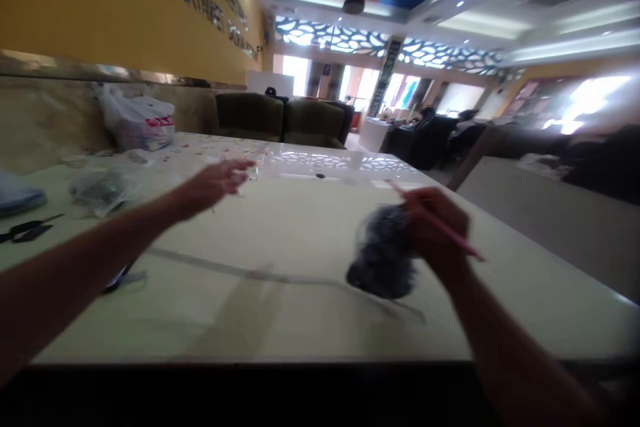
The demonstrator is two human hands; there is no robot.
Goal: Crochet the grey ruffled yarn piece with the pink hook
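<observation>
My right hand (437, 223), blurred, is closed around a slim pink crochet hook (453, 235) that slants across the fist. A dark grey, fuzzy yarn piece (384, 253) hangs beside that hand's fingers, over the table; how it is gripped is hard to see. A flat grey strand (225, 268) runs over the tabletop from the left to below the yarn piece. Stretched out over the left half of the table, my left hand (215, 183) has its fingers apart and partly bent. Near its fingertips is a small clear object (253, 172), too blurred to name.
On the white table (300, 340), a white plastic bag (145, 121) stands by the wall. Nearer lie a clear bag (103, 188) with dark contents and a black-handled tool (27, 230). Small bits are scattered at the back left. Dark armchairs (250, 117) stand behind; people sit farther off.
</observation>
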